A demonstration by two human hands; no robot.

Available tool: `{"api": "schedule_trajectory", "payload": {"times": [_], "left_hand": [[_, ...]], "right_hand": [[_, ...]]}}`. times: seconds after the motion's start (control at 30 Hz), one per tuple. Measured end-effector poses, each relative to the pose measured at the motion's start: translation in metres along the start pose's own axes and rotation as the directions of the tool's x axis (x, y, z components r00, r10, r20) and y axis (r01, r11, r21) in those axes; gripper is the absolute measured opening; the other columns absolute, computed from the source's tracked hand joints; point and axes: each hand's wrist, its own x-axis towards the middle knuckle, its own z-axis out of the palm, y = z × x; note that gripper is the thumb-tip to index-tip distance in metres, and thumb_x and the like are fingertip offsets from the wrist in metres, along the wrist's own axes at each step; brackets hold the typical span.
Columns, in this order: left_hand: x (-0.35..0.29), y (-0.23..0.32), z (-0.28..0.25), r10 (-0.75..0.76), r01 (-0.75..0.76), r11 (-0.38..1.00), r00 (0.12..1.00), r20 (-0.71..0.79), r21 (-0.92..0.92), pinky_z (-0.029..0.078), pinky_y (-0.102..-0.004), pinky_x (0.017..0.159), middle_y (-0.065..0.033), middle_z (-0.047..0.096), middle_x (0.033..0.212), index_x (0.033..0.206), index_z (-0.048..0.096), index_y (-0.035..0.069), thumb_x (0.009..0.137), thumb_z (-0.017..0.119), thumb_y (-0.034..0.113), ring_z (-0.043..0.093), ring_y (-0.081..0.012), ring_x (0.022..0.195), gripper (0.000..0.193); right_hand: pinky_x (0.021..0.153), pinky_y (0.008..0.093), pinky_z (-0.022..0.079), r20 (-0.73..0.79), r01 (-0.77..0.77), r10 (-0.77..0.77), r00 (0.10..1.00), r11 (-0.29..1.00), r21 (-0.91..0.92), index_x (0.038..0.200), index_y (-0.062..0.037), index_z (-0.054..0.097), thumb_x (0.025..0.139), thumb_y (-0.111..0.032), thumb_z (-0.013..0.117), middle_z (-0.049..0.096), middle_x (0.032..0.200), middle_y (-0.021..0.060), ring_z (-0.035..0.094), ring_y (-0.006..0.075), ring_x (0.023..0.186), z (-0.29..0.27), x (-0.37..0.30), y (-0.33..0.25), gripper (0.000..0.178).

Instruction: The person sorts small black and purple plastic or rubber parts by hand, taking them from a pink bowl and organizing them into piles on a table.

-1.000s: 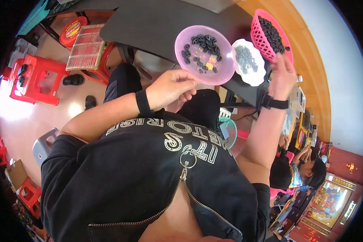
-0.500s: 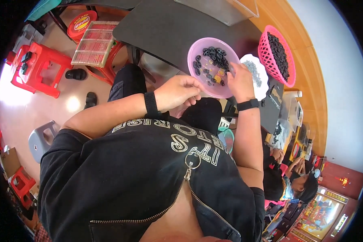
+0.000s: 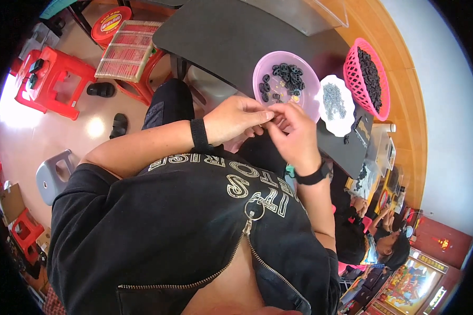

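My left hand (image 3: pixel 235 121) and my right hand (image 3: pixel 295 137) meet just in front of a light purple bowl (image 3: pixel 311 84), fingertips pinched together. Whatever lies between the fingers is hidden or too small to name. Inside the bowl are small black oval parts (image 3: pixel 289 73) with holes, and some yellow bits partly covered by my hand. Right of the bowl, a white scalloped plate (image 3: pixel 337 127) carries a heap of tiny grey pieces (image 3: pixel 332 100). Beyond it, a pink lattice basket (image 3: pixel 352 79) holds many black pieces (image 3: pixel 369 79).
The dark table (image 3: pixel 210 37) has a clear plastic bin (image 3: pixel 299 16) at its far side. Red stools (image 3: pixel 58 79), a bamboo rack (image 3: pixel 127 52) and a grey stool (image 3: pixel 55 176) stand to the left. Another person (image 3: pixel 383 244) sits at the right, hands over a table.
My right hand has come out of the bowl and moved down and left to meet my left hand. My left hand stays nearly in place.
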Motion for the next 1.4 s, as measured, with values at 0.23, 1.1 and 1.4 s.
{"api": "schedule_trajectory", "payload": {"times": [0.23, 1.1, 1.4], "left_hand": [[0.001, -0.006, -0.003, -0.087, 0.087, 0.996, 0.996, 0.025, 0.014, 0.047, -0.0184, 0.060, -0.0009, 0.063, 0.082, 0.095, 0.061, 0.003, 0.088, 0.059, 0.019, 0.058, -0.0061, 0.070, 0.017], [0.000, -0.006, 0.001, -0.082, 0.080, 0.996, 0.995, 0.055, 0.038, 0.046, -0.0203, 0.058, -0.0025, 0.062, 0.080, 0.091, 0.061, 0.002, 0.088, 0.057, 0.019, 0.056, -0.0076, 0.068, 0.018], [0.000, -0.002, 0.003, -0.108, 0.105, 0.993, 0.992, 0.067, 0.057, 0.045, -0.0177, 0.058, 0.0008, 0.060, 0.079, 0.094, 0.059, 0.004, 0.089, 0.057, 0.018, 0.056, -0.0052, 0.066, 0.014]], "right_hand": [[0.059, 0.0260, 0.051, -0.087, 0.000, 0.005, 0.996, 0.998, 0.059, 0.099, -0.0023, 0.061, 0.073, 0.002, 0.063, 0.060, 0.083, 0.0110, 0.062, 0.0176, 0.068, -0.005, -0.008, 0.008, 0.027], [0.062, 0.0233, 0.047, -0.569, -0.408, 0.307, 0.763, 0.912, -0.055, 0.084, 0.0007, 0.066, 0.075, -0.005, 0.067, 0.065, 0.073, 0.0048, 0.059, 0.0105, 0.064, -0.090, 0.006, 0.155, 0.011], [0.065, 0.0203, 0.045, -0.492, -0.311, 0.434, 0.755, 0.897, 0.314, 0.095, 0.0037, 0.064, 0.078, 0.001, 0.064, 0.063, 0.080, 0.0041, 0.057, 0.0093, 0.069, -0.094, -0.003, 0.163, 0.017]]}}
